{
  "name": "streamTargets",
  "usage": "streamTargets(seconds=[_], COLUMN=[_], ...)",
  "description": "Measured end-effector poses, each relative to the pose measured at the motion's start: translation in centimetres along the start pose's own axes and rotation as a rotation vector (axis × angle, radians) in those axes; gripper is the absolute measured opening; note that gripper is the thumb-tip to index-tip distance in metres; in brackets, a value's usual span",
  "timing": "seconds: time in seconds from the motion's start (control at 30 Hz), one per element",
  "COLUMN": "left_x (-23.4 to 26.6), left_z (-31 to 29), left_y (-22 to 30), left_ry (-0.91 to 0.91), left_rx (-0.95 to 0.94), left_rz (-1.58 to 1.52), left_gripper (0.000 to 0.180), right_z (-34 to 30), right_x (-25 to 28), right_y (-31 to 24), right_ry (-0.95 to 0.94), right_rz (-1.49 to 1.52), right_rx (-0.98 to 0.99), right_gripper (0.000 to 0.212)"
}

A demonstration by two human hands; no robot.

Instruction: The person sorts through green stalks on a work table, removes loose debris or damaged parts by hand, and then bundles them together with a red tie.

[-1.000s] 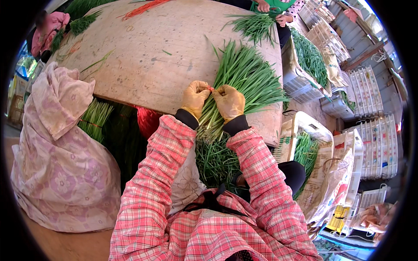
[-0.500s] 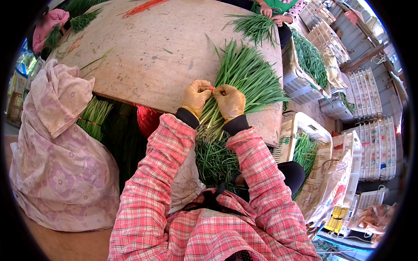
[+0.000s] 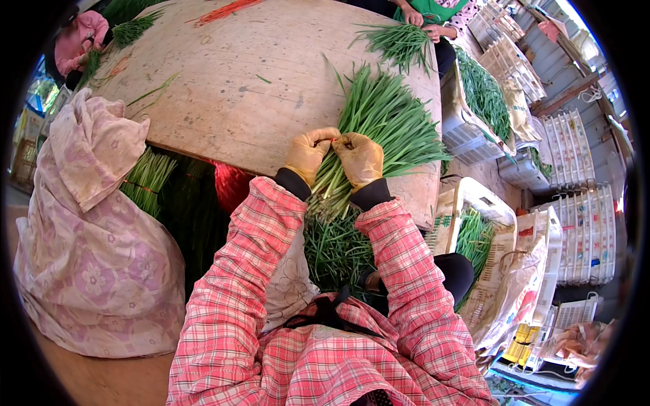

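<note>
Clock is read from your hands. Both gloved. Your left hand has thumb and fingers pinched together on a red tie, just a sliver showing; your right hand is curled in, fingertips closed on the same tie, the two hands nearly meeting. The bunch lies under them on the table, leaves fanned to 1–2 o'clock, pale stem ends at 6 by the near edge. Below that, more greens, 6 o'clock. Flowered cloth at 8, tied bundle at 9. Red strips at 11. At 1, a co-worker's hands are on a smaller pile. Crates with greens: grey-white crate at 2–3, cream crate at 4. Person in pink at 10.
</note>
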State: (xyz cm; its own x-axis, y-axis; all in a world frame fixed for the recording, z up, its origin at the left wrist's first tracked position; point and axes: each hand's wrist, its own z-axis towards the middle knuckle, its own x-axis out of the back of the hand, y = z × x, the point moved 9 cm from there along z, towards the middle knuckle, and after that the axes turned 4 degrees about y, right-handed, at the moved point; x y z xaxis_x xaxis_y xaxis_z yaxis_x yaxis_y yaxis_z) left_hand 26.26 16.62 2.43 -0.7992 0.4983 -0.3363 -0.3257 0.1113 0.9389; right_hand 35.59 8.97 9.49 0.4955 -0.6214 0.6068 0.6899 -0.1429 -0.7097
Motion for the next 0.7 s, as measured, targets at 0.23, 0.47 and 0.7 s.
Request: streamTargets(seconds=[0.23, 0.47, 0.7], left_x=[0.4, 0.8, 0.1], left_z=[-0.2, -0.5, -2.8], left_y=[-0.3, 1.0, 5.3], left_ry=[0.033, 0.15, 0.301], left_rx=[0.053, -0.136, -0.502], left_rz=[-0.028, 0.184, 0.621], left_gripper=[0.015, 0.011, 0.01], right_z=[-0.1, 0.0, 0.4], right_x=[0.0, -0.3, -1.3], right_y=[-0.2, 0.3, -0.2], right_ry=[-0.146, -0.182, -0.335], right_rz=[0.143, 0.113, 0.019], right_rx=[0.027, 0.023, -0.051], right_gripper=[0.023, 0.039, 0.042])
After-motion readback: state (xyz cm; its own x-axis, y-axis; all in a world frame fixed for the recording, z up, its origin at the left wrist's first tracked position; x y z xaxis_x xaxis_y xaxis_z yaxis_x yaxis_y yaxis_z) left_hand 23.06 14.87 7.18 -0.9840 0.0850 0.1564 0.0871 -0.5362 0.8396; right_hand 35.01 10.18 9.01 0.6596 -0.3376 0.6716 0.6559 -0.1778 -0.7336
